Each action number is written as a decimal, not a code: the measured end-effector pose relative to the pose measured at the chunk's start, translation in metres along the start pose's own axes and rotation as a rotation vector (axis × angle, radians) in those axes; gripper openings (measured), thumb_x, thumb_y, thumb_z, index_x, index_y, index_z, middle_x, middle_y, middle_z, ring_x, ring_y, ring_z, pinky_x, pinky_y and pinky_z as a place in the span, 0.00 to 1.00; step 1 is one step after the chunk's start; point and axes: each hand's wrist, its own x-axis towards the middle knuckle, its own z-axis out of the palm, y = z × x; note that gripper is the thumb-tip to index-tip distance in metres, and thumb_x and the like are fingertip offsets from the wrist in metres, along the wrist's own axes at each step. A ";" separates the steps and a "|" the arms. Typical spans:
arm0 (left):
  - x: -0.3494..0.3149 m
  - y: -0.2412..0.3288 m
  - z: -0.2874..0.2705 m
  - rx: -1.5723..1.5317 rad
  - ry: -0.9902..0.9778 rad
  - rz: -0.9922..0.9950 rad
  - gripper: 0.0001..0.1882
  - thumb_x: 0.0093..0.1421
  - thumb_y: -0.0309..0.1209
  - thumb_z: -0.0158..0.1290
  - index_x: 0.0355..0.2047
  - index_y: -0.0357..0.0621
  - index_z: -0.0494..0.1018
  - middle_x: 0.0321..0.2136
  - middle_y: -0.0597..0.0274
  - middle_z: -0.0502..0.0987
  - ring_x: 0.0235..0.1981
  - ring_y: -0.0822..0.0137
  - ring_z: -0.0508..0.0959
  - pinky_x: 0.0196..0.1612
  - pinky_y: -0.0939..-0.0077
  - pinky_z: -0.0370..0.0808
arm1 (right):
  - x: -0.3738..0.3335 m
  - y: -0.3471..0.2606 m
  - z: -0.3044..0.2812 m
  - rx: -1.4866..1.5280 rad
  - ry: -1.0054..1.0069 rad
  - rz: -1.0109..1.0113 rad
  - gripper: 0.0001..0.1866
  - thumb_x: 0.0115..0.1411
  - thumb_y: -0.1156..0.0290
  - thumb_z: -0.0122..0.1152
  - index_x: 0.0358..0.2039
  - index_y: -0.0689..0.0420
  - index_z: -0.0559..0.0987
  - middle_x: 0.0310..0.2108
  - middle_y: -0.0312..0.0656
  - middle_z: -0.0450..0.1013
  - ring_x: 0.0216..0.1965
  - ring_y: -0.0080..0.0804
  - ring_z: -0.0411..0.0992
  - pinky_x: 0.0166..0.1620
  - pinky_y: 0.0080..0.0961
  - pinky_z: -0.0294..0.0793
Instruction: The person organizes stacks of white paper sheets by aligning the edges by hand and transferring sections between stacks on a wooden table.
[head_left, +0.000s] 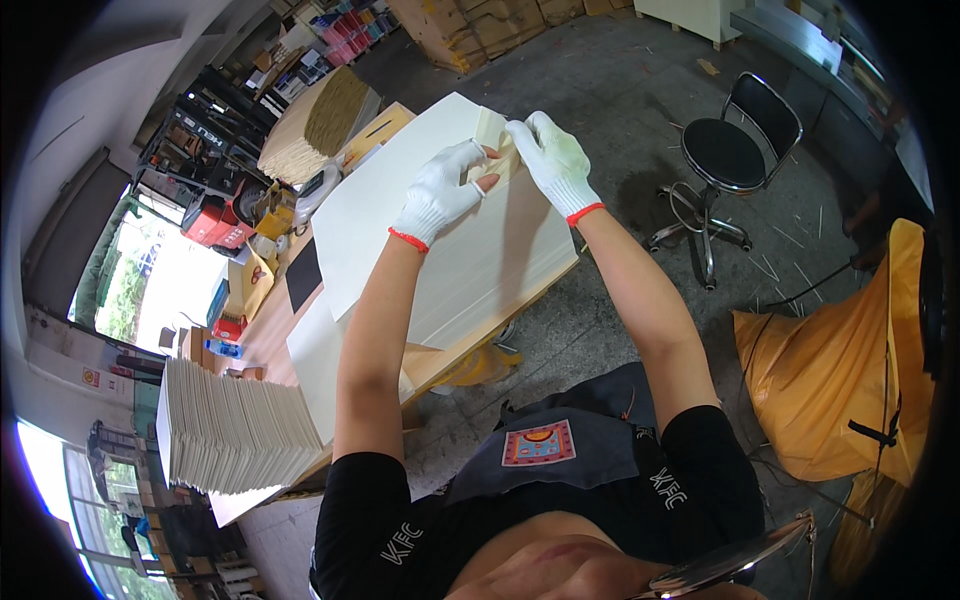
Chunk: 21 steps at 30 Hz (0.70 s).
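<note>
Stretching wide, the grey floor [585, 330] carries a wood-topped table [268, 335], large white sheets [370, 215] across it, and a black chair [722, 153] at right. Reaching to the sheets' far end, the left hand [445, 188] is half open, the right hand [552, 160] curled; whether either grips anything is unclear.

Right of the fingers [488, 183], a black swivel chair [720, 152] stands on the grey floor [620, 90], and farther down that side slumps a large orange sack [815, 385]. Cardboard boxes [485, 38] are stacked well beyond the fingers. Off to their left are scissors [257, 273] and a red machine [213, 222].
</note>
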 end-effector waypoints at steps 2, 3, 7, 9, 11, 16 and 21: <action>0.000 -0.002 0.001 0.008 0.004 0.007 0.19 0.61 0.36 0.61 0.52 0.48 0.77 0.45 0.51 0.80 0.46 0.56 0.79 0.51 0.65 0.74 | 0.000 0.000 -0.001 0.007 -0.006 -0.004 0.25 0.67 0.42 0.50 0.36 0.54 0.77 0.28 0.50 0.78 0.34 0.52 0.78 0.38 0.44 0.72; 0.000 0.000 0.001 -0.023 -0.002 0.012 0.18 0.62 0.36 0.59 0.52 0.50 0.77 0.45 0.51 0.80 0.46 0.54 0.79 0.52 0.64 0.74 | 0.000 0.001 -0.001 0.030 -0.005 -0.013 0.25 0.67 0.42 0.50 0.36 0.54 0.77 0.28 0.49 0.78 0.34 0.52 0.78 0.38 0.43 0.72; -0.002 0.006 -0.003 -0.123 -0.006 -0.059 0.18 0.64 0.35 0.53 0.54 0.53 0.77 0.46 0.49 0.79 0.46 0.50 0.78 0.54 0.61 0.73 | -0.003 -0.002 -0.004 0.076 -0.007 -0.029 0.25 0.66 0.42 0.50 0.36 0.55 0.77 0.27 0.49 0.77 0.34 0.51 0.78 0.38 0.43 0.72; -0.002 0.003 -0.003 -0.112 -0.010 -0.053 0.18 0.63 0.34 0.53 0.54 0.52 0.76 0.45 0.50 0.79 0.46 0.50 0.78 0.54 0.61 0.73 | -0.002 -0.003 -0.003 0.054 0.000 -0.020 0.25 0.66 0.42 0.51 0.35 0.55 0.77 0.27 0.49 0.77 0.34 0.51 0.78 0.38 0.43 0.72; 0.001 -0.007 -0.001 -0.050 -0.024 0.036 0.18 0.62 0.35 0.55 0.53 0.51 0.77 0.45 0.50 0.79 0.47 0.50 0.78 0.53 0.61 0.73 | 0.000 0.000 0.002 0.011 0.017 -0.003 0.25 0.65 0.43 0.52 0.35 0.54 0.77 0.27 0.48 0.77 0.33 0.51 0.78 0.38 0.43 0.72; 0.000 0.001 0.000 0.037 -0.006 0.058 0.18 0.59 0.36 0.60 0.50 0.48 0.77 0.45 0.51 0.79 0.49 0.52 0.78 0.53 0.62 0.73 | 0.000 0.003 0.004 0.055 0.029 0.027 0.24 0.64 0.43 0.53 0.35 0.53 0.77 0.27 0.48 0.77 0.33 0.51 0.77 0.38 0.43 0.72; 0.000 0.001 0.001 0.040 0.009 0.049 0.18 0.59 0.36 0.60 0.50 0.47 0.77 0.45 0.50 0.79 0.48 0.52 0.78 0.54 0.62 0.73 | 0.000 0.002 0.001 0.071 0.018 0.021 0.24 0.64 0.43 0.53 0.35 0.54 0.77 0.27 0.48 0.77 0.33 0.50 0.77 0.38 0.42 0.72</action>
